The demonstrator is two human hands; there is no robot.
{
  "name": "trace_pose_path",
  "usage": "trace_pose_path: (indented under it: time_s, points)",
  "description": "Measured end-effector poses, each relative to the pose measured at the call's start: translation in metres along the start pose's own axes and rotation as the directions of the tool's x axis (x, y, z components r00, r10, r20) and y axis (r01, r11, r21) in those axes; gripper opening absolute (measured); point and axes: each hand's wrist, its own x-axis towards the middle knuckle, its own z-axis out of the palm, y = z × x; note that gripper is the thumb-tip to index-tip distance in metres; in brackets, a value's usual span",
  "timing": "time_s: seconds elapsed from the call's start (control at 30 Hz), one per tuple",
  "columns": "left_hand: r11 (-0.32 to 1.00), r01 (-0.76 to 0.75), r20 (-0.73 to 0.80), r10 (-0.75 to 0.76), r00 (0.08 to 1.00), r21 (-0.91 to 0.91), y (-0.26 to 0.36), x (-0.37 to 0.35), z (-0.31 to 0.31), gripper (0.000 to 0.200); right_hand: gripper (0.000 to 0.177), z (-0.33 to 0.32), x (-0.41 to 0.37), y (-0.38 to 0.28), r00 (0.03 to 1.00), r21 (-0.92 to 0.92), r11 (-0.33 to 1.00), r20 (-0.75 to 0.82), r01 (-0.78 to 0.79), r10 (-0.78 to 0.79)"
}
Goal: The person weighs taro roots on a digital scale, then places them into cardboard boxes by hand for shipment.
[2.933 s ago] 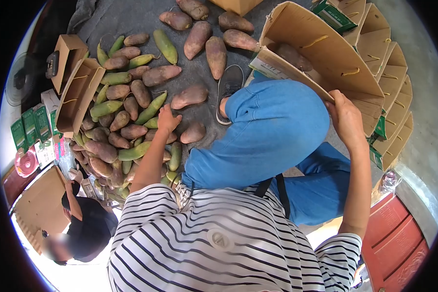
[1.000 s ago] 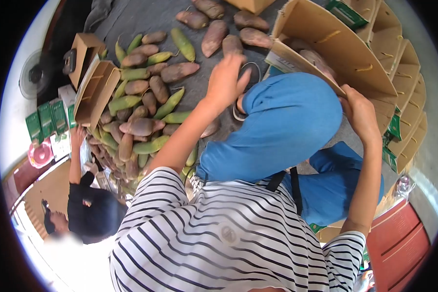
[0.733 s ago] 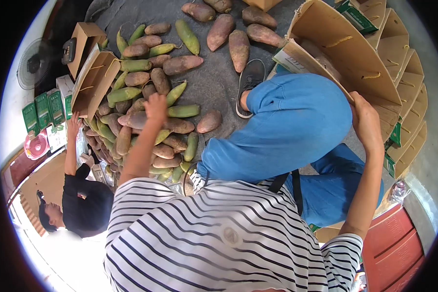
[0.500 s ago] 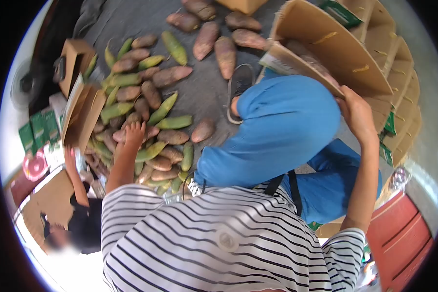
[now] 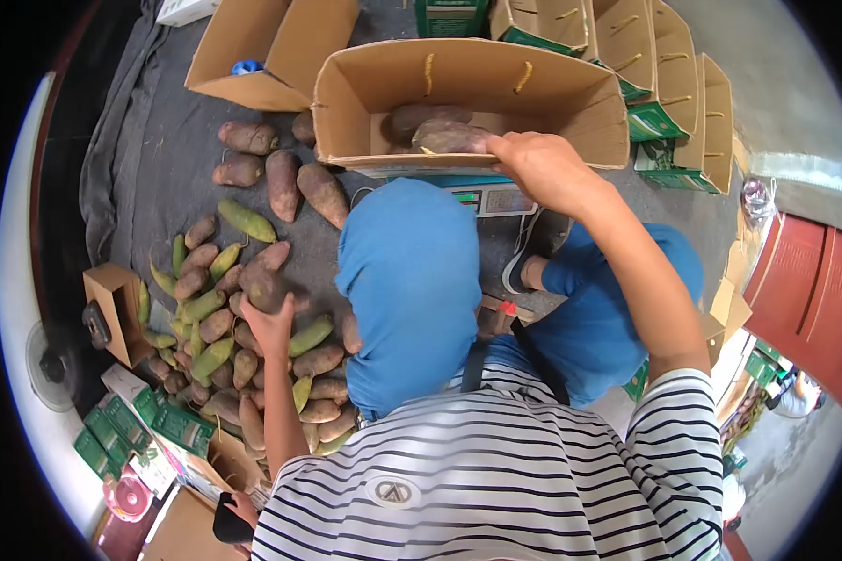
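Note:
My left hand [image 5: 269, 325] is closed round a large dull-red radish [image 5: 265, 285], lifted over a pile of red and green radishes [image 5: 206, 309] on the dark floor cloth. My right hand [image 5: 550, 171] grips the near rim of an open cardboard box [image 5: 374, 58] with rope handles. Inside that box lie two red radishes [image 5: 449, 137], and the pinkish end of the nearer one meets my fingertips. A weighing scale [image 5: 496, 199] with a lit display sits under the box, partly hidden by it and my knee.
Several cardboard boxes [image 5: 660, 70] with rope handles stand in a row at upper right. Another open box [image 5: 271, 56] holds a blue item at upper left. Larger red radishes [image 5: 285, 185] lie left of my knee. A co-worker's hand [image 5: 243, 510] shows at lower left.
My view has swung to the right, bringing the box's inside and the scale into sight. My left hand has picked up a red radish from the pile. My right hand stays at the box rim.

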Motion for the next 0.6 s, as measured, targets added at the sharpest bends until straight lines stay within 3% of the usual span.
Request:
trace_pose_path:
  time_s: [0.03, 0.07, 0.1, 0.17, 0.23, 0.3, 0.33, 0.4, 0.43, 0.47, 0.5, 0.53, 0.6]
  points:
    - [0.998, -0.015, -0.062, 0.011, 0.998, -0.063, 0.037, 0.011, -0.002, 0.087, 0.014, 0.001, 0.001, 0.0, 1.0, -0.001, 1.0, -0.009, 0.01, -0.01]
    - [0.973, -0.123, -0.125, 0.099, 0.987, -0.193, 0.08, 0.02, -0.008, 0.085, 0.014, 0.003, 0.002, 0.0, 1.0, -0.001, 1.0, -0.019, 0.021, -0.021]
    - [0.943, -0.294, -0.228, 0.255, 0.94, -0.156, 0.105, 0.032, -0.013, 0.084, 0.013, 0.004, 0.003, 0.0, 0.999, -0.001, 1.0, -0.032, 0.028, -0.028]
    - [0.802, -0.392, -0.291, 0.284, 0.914, -0.45, 0.178, 0.039, -0.021, 0.081, 0.012, 0.005, 0.003, 0.0, 0.998, -0.019, 0.999, -0.053, 0.035, -0.036]
    - [0.684, -0.48, -0.31, 0.366, 0.877, -0.55, 0.242, 0.038, -0.018, 0.08, 0.015, 0.006, 0.0, 0.0, 0.998, -0.049, 0.998, -0.054, 0.035, -0.038]
    - [0.624, -0.445, -0.223, 0.403, 0.888, -0.643, 0.286, 0.037, 0.002, 0.082, 0.016, 0.005, 0.0, 0.0, 0.999, -0.036, 0.999, -0.041, 0.031, -0.032]
    - [0.66, -0.404, -0.124, 0.428, 0.895, -0.634, 0.296, 0.041, 0.019, 0.085, 0.017, 0.004, 0.0, -0.001, 0.999, -0.03, 0.999, -0.034, 0.032, -0.033]
    - [0.756, -0.475, 0.086, 0.566, 0.82, -0.45, 0.317, 0.043, 0.043, 0.079, 0.019, 0.003, 0.001, -0.001, 1.0, -0.049, 0.999, -0.002, 0.021, -0.022]
    - [0.673, -0.32, 0.253, 0.608, 0.753, -0.667, 0.311, 0.05, 0.068, 0.067, 0.02, 0.004, 0.0, -0.001, 1.0, -0.052, 0.998, -0.001, 0.022, -0.022]
    - [0.718, -0.548, 0.298, 0.685, 0.664, -0.429, 0.297, 0.06, 0.079, 0.055, 0.021, 0.004, 0.0, -0.001, 1.0, -0.056, 0.998, -0.001, 0.022, -0.022]
    - [0.711, -0.617, 0.355, 0.703, 0.616, -0.337, 0.296, 0.061, 0.077, 0.051, 0.022, -0.002, -0.001, -0.004, 1.0, -0.066, 0.998, 0.014, 0.02, -0.019]
    - [0.689, -0.683, 0.414, 0.71, 0.569, -0.243, 0.293, 0.059, 0.075, 0.047, 0.022, -0.003, -0.001, -0.004, 1.0, -0.058, 0.998, 0.02, 0.018, -0.017]
    - [0.722, -0.66, 0.467, 0.666, 0.582, -0.208, 0.279, 0.064, 0.076, 0.045, 0.021, -0.003, -0.001, -0.003, 0.999, -0.04, 0.999, 0.035, 0.015, -0.013]
